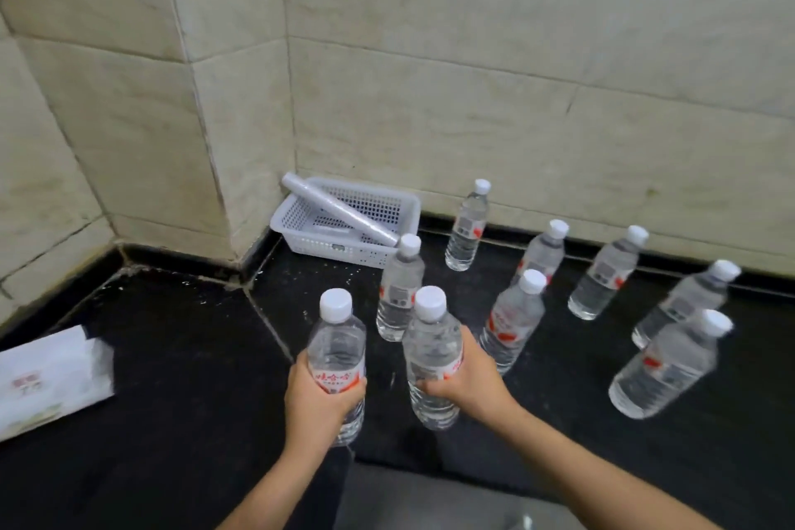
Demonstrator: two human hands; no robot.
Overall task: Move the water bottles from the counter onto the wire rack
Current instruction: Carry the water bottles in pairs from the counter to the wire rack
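Several clear water bottles with white caps and red-and-white labels stand on a black counter. My left hand grips one bottle round its label, near the counter's front edge. Just to the right, my right hand grips a second bottle from its right side. Both held bottles are upright. Behind them stands another bottle. More stand to the right, such as one in the middle, one by the wall and one at the near right. No wire rack is in view.
A white perforated plastic basket sits in the wall corner with a white roll lying across it. A white tissue pack lies at the left edge. Beige tiled walls close off the counter's back and left.
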